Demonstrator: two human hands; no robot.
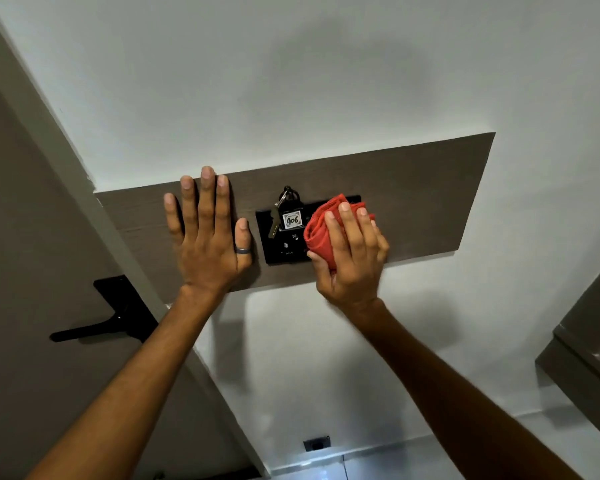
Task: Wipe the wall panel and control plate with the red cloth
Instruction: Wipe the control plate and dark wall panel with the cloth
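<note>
On the brown wall panel (413, 188), your left hand (210, 244) lies flat, fingers (207, 199) spread, just left of the black control plate (278, 244). Your right hand (352, 258) presses the bunched red cloth (321, 230) against the plate's right side, fingers curled over it. Key tag (292, 220) "406" hangs on the plate.

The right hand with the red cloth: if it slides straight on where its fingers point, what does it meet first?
Probably nothing: past the right hand and red cloth lies bare brown wall panel, then white wall.
</note>
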